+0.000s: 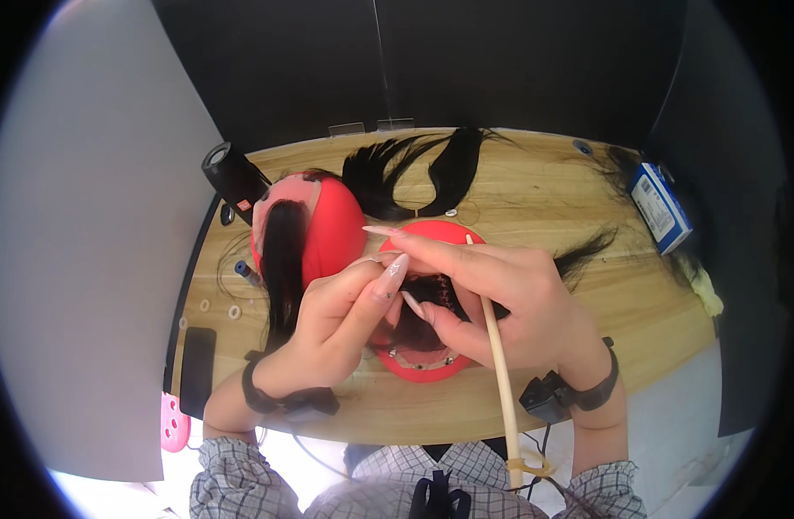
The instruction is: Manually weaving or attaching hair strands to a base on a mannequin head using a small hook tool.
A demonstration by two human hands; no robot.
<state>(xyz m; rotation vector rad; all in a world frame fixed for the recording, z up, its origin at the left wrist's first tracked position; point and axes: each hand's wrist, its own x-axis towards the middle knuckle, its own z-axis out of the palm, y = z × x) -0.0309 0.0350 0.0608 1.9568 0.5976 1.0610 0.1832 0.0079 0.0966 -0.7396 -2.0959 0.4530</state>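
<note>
Above a red rounded wig form (424,374), my left hand (340,316) pinches thumb against forefinger; whatever is between the tips is too small to make out. My right hand (531,294) faces it from the other side, with a pale wooden stick (501,372) resting in the crook between thumb and forefinger. The stick slants down toward my body, a band tied round its lower end. Dark hair and a pinkish net cap (405,356) cover part of the form beneath my fingers. My hands hide much of the form and the cap.
A second red form (338,227) with a hank of black hair (282,251) stands to the left, beside a black cylindrical speaker (232,169). Loose black hair (457,173) lies at the back. A blue-and-white box (661,208) sits at right. Dark panels enclose the table.
</note>
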